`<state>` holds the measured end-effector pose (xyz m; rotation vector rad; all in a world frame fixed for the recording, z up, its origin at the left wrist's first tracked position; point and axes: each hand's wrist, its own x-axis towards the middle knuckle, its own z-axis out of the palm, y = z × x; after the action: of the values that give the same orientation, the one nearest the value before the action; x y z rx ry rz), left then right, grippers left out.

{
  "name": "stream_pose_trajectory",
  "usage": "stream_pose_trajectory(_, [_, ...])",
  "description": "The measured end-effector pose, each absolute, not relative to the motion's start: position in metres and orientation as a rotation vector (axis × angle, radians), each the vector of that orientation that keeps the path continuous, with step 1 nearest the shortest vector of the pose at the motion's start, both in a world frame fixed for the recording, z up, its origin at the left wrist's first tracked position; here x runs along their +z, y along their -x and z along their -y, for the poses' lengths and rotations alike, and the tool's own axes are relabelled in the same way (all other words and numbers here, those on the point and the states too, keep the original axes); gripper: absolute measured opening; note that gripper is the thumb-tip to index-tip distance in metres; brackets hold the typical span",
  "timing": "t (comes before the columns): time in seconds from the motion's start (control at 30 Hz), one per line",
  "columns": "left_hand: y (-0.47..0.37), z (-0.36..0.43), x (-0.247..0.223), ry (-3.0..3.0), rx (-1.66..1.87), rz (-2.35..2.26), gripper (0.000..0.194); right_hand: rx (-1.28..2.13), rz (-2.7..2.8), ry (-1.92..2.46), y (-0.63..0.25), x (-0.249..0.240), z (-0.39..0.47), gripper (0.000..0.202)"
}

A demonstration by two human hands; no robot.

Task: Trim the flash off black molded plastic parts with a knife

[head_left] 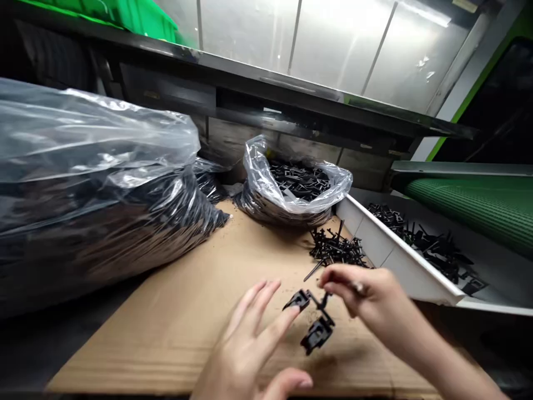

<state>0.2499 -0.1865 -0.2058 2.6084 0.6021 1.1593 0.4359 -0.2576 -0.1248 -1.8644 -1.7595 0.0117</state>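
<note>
A black plastic moulding (317, 333), two clip-like parts joined by a thin branched runner, hangs just above the cardboard. My right hand (362, 289) is closed in a pinch at the upper end of its runner. A small pale tip shows between the curled fingers of that hand; what it belongs to is hidden. My left hand (254, 339) has its fingers spread, with the index fingertip at the left clip part (298, 300). Whether that finger touches the part or only overlaps it in view, I cannot tell. Beyond my right hand lies a pile of black runner pieces (337, 247).
Cardboard (179, 316) covers the worktop. A large clear bag (104, 194) fills the left side, and an open bag of black parts (297, 183) stands behind. On the right, a white-walled tray (387, 244) holds black pieces beside a green conveyor belt (478, 205). A shelf (291, 83) crosses overhead.
</note>
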Motion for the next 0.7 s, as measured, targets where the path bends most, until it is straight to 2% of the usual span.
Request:
stream_pose_trajectory(0.07, [-0.256, 0.191, -0.209, -2.688, 0.936, -0.645, 0.047, 0.09, 1.83, 1.861, -0.412, -0.15, 0.253, 0.015])
stream_pose_trajectory(0.17, [-0.261, 0.193, -0.216, -2.718, 0.721, -0.679, 0.037, 0.139, 1.831, 1.918, -0.391, -0.163, 0.251, 0.021])
stream_pose_trajectory(0.27, [-0.263, 0.194, -0.218, -2.694, 0.683, -0.68, 0.028, 0.286, 1.808, 1.949, -0.386, -0.159, 0.251, 0.025])
stream_pose_trajectory(0.37, [-0.263, 0.194, -0.217, -2.681, 0.677, -0.679, 0.027, 0.489, 1.622, 2.01, -0.412, -0.158, 0.246, 0.014])
stream_pose_trajectory(0.43, [-0.264, 0.193, -0.219, -2.674, 0.671, -0.684, 0.026, 0.679, 1.476, 2.041, -0.44, -0.162, 0.242, 0.022])
stream_pose_trajectory(0.53, [-0.264, 0.194, -0.221, -2.667, 0.711, -0.682, 0.026, 0.856, 1.317, 2.029, -0.476, -0.167, 0.242, 0.023])
stream_pose_trajectory(0.6, [-0.265, 0.196, -0.219, -2.64, 0.797, -0.72, 0.019, 0.841, 1.245, 1.978, -0.49, -0.162, 0.245, 0.024])
stream_pose_trajectory(0.7, [-0.266, 0.199, -0.21, -2.569, 0.923, -0.771, 0.016, 0.602, 1.125, 1.885, -0.506, -0.14, 0.25, 0.028])
